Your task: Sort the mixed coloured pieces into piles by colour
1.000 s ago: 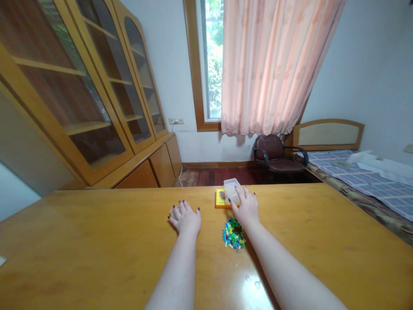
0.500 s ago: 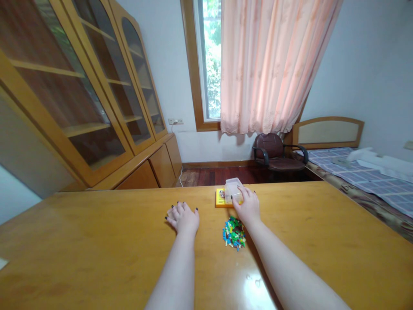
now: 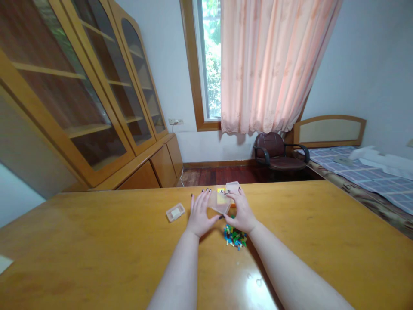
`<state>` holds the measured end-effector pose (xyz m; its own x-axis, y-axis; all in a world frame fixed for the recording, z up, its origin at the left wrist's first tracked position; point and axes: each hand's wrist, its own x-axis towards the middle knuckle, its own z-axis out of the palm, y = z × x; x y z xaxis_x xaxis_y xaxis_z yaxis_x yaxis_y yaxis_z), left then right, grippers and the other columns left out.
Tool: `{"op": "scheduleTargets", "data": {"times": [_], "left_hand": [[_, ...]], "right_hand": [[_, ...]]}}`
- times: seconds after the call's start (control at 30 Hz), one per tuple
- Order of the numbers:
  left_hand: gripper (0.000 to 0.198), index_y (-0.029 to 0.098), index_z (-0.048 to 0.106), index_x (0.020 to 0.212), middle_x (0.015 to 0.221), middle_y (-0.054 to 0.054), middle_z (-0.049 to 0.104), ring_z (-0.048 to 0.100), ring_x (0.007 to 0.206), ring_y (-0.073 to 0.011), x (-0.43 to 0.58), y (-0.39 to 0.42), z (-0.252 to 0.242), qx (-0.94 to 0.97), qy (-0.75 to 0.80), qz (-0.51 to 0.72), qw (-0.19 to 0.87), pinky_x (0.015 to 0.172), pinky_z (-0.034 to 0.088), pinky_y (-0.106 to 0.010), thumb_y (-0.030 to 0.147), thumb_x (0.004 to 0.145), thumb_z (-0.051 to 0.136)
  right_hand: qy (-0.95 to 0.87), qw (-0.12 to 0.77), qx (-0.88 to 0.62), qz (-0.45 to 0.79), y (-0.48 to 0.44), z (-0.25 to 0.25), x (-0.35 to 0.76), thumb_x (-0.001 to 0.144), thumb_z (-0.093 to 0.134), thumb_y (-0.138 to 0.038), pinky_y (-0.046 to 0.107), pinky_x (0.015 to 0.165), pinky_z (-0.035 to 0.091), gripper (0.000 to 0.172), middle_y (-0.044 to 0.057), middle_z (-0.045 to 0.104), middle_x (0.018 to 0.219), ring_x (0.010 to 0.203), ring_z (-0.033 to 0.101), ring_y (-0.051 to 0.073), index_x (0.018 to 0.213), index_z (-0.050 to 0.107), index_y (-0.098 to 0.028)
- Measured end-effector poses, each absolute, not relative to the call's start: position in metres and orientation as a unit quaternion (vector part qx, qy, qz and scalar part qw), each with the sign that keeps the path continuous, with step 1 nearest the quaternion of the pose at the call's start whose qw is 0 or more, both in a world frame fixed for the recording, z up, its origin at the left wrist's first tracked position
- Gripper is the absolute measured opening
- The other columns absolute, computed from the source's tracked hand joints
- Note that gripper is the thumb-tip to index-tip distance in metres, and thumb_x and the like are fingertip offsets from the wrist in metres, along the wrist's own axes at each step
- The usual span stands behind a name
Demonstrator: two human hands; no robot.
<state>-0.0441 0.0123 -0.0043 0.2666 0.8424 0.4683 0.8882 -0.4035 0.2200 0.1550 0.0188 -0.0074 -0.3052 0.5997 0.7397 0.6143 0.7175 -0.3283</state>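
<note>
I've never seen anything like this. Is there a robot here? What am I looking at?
There is no robot: these are a person's bare hands, seen by a camera worn on the head, looking forward and down. The left hand and right hand come together around a clear box and appear to hold it between them. A yellow box is partly hidden there. Nearer the person, on the wooden table, lies a pile of small colourful pieces. To the left of the left hand sits a small box with something pale in it, too small to make out.
</note>
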Motion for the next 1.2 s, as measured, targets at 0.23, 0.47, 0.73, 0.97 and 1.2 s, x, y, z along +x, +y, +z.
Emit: {"op": "scheduleTargets", "data": {"times": [0.23,0.47,0.73,0.97,1.2], "left_hand": [[0.067,0.025,0.047,0.125,0.125,-0.004,0.054,0.047,0.118,-0.0231,-0.037,0.011,-0.002,-0.816,-0.511,-0.255,-0.085,0.112,0.015,-0.045,0.037,0.063,0.068],[0.059,0.021,0.049,0.111,0.113,-0.004,0.058,0.054,0.107,-0.0211,-0.034,0.015,-0.013,-0.773,-0.524,-0.303,-0.191,0.103,0.034,-0.037,0.036,0.059,0.072],[0.066,0.017,0.044,0.126,0.127,-0.01,0.052,0.047,0.117,-0.026,-0.046,0.026,-0.017,-0.687,-0.682,-0.236,-0.08,0.101,0.032,-0.033,0.042,0.068,0.066],[0.063,0.017,0.046,0.128,0.128,-0.012,0.052,0.046,0.119,-0.0256,-0.048,0.027,-0.022,-0.681,-0.708,-0.181,-0.044,0.101,0.031,-0.034,0.039,0.071,0.063],[0.053,0.028,0.044,0.132,0.14,-0.005,0.043,0.028,0.133,-0.0266,-0.052,0.03,-0.026,-0.692,-0.707,-0.146,-0.022,0.109,0.019,-0.05,0.026,0.08,0.055]], "right_hand": [[-0.84,0.407,-0.355,0.054,0.015,-0.006,0.156,0.065,0.062,-0.036,0.052,0.109,0.019,0.061,0.015,0.057,0.118,0.119,0.047,0.028,0.119,0.046,-0.015],[-0.85,0.391,-0.351,0.044,0.015,-0.007,0.157,0.071,0.06,-0.042,0.053,0.109,0.018,0.061,0.014,0.055,0.124,0.125,0.041,0.028,0.125,0.045,-0.016],[-0.729,0.372,-0.571,-0.071,0.033,-0.026,0.162,0.078,0.057,-0.046,0.061,0.104,0.019,0.055,0.013,0.032,0.143,0.131,0.028,0.035,0.128,0.048,-0.026],[-0.712,0.367,-0.592,-0.086,0.042,-0.036,0.167,0.081,0.055,-0.039,0.054,0.1,0.03,0.037,0.012,0.049,0.129,0.113,0.048,0.029,0.116,0.06,-0.027],[-0.697,0.438,-0.563,-0.069,0.041,-0.033,0.169,0.081,0.052,-0.03,0.052,0.1,0.034,0.034,0.012,0.05,0.129,0.113,0.049,0.028,0.112,0.061,-0.022]]}}
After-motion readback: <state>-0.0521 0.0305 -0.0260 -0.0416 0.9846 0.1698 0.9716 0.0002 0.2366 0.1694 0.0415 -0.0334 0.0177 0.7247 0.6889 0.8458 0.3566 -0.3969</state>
